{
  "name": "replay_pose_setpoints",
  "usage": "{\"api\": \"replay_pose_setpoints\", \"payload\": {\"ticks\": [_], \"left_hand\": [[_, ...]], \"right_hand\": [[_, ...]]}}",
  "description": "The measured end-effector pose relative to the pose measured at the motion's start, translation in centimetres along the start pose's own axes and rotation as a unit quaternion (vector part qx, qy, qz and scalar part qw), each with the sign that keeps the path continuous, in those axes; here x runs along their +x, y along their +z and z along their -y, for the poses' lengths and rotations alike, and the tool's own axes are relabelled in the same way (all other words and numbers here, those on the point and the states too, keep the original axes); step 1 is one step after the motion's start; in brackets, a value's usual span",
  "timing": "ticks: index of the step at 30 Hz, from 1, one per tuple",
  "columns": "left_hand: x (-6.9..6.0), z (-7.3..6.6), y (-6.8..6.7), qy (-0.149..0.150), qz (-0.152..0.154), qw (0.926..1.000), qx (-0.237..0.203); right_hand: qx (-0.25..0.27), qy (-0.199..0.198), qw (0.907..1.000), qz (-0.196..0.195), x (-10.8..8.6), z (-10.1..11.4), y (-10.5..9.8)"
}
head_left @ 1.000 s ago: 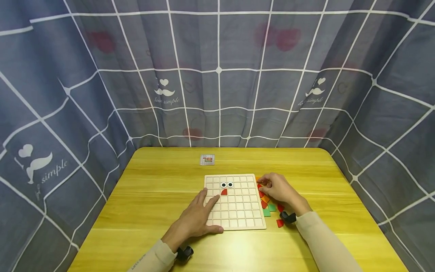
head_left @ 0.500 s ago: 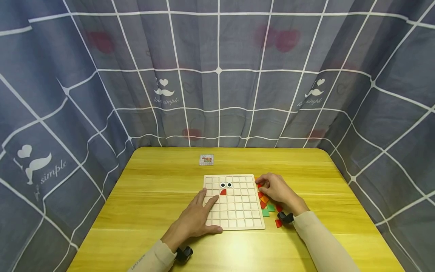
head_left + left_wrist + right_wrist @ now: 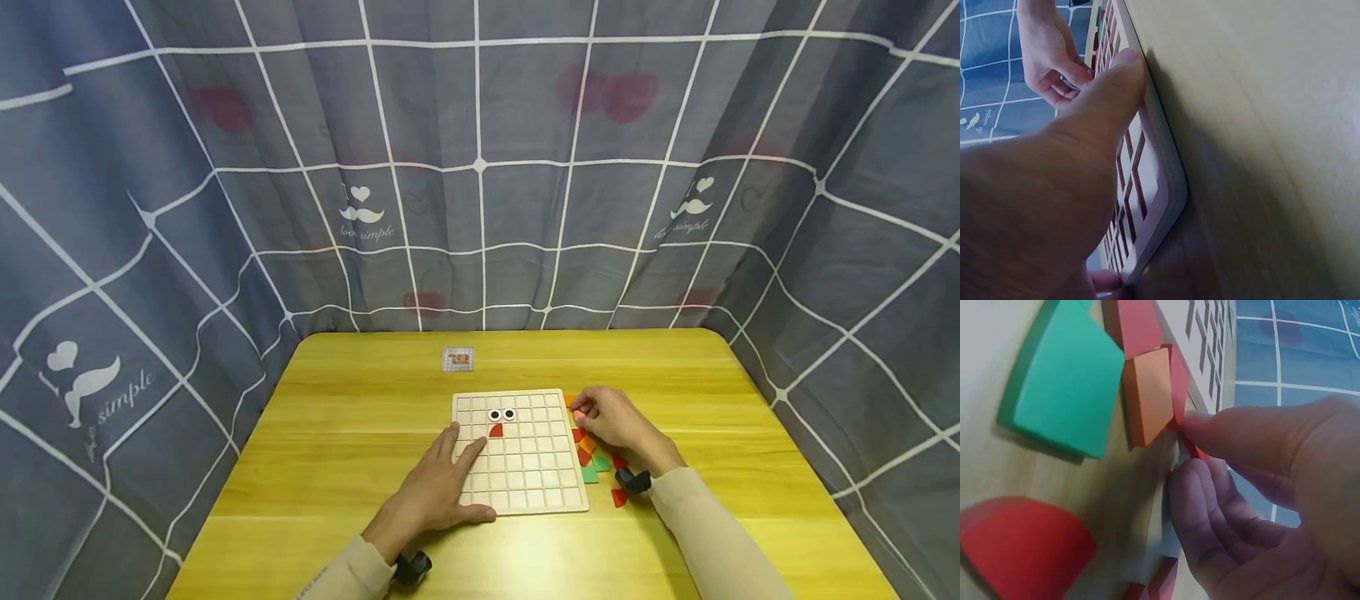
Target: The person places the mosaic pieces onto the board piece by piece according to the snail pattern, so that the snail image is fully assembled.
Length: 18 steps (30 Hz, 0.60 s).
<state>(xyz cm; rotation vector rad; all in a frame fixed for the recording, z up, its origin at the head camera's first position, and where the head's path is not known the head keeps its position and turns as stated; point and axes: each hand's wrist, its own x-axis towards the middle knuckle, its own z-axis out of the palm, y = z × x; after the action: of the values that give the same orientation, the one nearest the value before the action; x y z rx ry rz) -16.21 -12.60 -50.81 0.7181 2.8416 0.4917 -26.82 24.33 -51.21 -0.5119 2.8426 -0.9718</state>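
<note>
A pale wooden grid board (image 3: pixel 525 467) lies on the table. Two eye pieces (image 3: pixel 502 415) and a red quarter-round piece (image 3: pixel 496 431) sit in its upper cells. My left hand (image 3: pixel 435 487) rests on the board's left side with fingers spread; its thumb (image 3: pixel 1125 69) lies on the near rim. Beside the board's right edge, my right hand (image 3: pixel 611 417) pinches a red piece (image 3: pixel 1192 447) between thumb and fingertips, mostly covered by them. Around that hand lie a green square piece (image 3: pixel 1063 381), an orange piece (image 3: pixel 1149 394) and several red pieces (image 3: pixel 1029 547).
A small pattern card (image 3: pixel 457 359) lies on the yellow wood-grain table (image 3: pixel 360 425) beyond the board. A blue-grey checked curtain (image 3: pixel 420 200) hangs behind and at both sides. Another orange piece (image 3: pixel 570 401) lies near the board's upper right edge.
Between my right fingertips a red piece now shows in a lighter tone, its face turned up. The head view has tilted slightly. My left hand stays on the board.
</note>
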Motion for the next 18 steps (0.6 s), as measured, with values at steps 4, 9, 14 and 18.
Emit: {"api": "replay_pose_setpoints", "payload": {"ticks": [4,9,14,18], "left_hand": [[0.1,-0.4,0.2,-0.005,0.003,1.0,0.003],[0.3,-0.6,0.3,-0.003,0.001,1.0,0.004],[0.3,-0.3,0.1,-0.003,0.0,1.0,-0.001],[0.2,0.1,0.0,-0.001,0.003,1.0,-0.005]], "right_hand": [[-0.003,0.009,1.0,-0.001,-0.3,0.0,-0.2],[0.011,0.01,0.9997,-0.018,-0.7,-0.1,-0.4],[0.028,0.004,0.9985,-0.046,-1.0,0.0,-0.2],[0.04,0.009,0.9974,-0.06,-1.5,0.3,-0.1]]}}
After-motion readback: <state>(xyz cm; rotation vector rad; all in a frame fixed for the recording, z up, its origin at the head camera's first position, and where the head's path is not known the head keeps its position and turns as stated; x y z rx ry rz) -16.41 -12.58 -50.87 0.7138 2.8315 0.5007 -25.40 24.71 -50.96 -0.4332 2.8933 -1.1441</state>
